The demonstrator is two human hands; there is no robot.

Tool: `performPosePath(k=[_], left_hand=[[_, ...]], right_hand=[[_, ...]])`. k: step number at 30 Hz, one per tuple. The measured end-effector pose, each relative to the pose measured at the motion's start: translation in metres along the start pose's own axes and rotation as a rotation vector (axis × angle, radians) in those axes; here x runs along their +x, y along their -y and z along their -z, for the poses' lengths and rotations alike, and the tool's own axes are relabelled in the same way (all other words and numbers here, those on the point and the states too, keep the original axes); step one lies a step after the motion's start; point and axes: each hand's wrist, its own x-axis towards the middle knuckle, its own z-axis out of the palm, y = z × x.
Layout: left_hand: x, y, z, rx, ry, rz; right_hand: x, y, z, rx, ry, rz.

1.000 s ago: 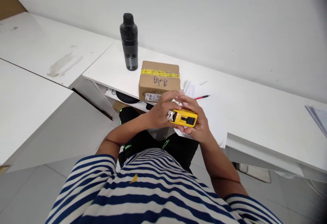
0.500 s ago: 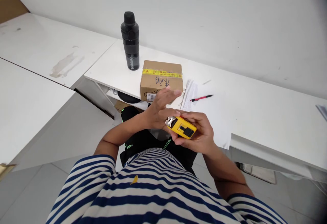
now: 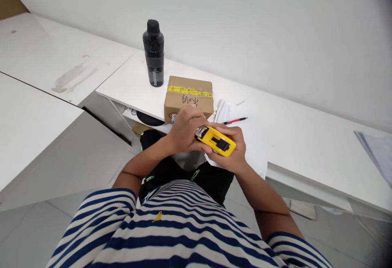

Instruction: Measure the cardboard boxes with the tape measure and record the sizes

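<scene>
Right hand [image 3: 238, 153] is wrapped around a yellow tool [image 3: 218, 140], fingers closed on its body. Left hand [image 3: 186, 127] is curled at the silver metal end; can't tell if it pinches anything, fingertips partly hidden. Tool is up in front of the torso, near the desk's front edge, slide side facing the camera.

Surroundings, big to small:
- White wall [image 3: 260, 31] behind everything, limits reach at the back.
- White desk [image 3: 306, 131] runs along it; more white tabletop [image 3: 30, 125] off to the left, with a stain [image 3: 72, 78].
- Cardboard box [image 3: 190, 86] sits just beyond the left hand, main obstacle straight ahead. Yellow tape across the top, handwriting below. Left hand covers part of its front; can't tell if they touch.
- Black bottle [image 3: 153, 58] upright, behind the box and to its left.
- Papers [image 3: 251, 147] right of the box, partly behind the right hand, hanging over the desk edge.
- More sheets [image 3: 375, 153] at far right, well apart.
- Red and black pen [image 3: 235, 120] on the papers, just beyond the right hand.
</scene>
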Motion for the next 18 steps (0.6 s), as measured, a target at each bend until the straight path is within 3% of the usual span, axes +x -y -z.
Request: performPosePath(k=[3, 6, 9, 12, 15, 18], left_hand=[[0.014, -0.01, 0.033, 0.04, 0.228, 0.151], [0.026, -0.017, 0.056, 0.039, 0.361, 0.284], [0.03, -0.018, 0.063, -0.069, 0.444, 0.365], [0.027, -0.014, 0.068, -0.194, 0.426, 0.429], [0.019, -0.001, 0.085, -0.282, 0.338, 0.522], [0.015, 0.022, 0.108, -0.364, 0.231, 0.708]], right_hand=[[0.019, -0.004, 0.023, -0.164, 0.145, 0.059], [0.036, -0.007, 0.039, -0.362, 0.308, 0.162], [0.045, -0.007, 0.045, -0.531, 0.435, 0.288], [0.05, -0.004, 0.054, -0.603, 0.487, 0.313], [0.056, 0.003, 0.072, -0.61, 0.467, 0.15], [0.063, 0.006, 0.095, -0.617, 0.42, -0.192]])
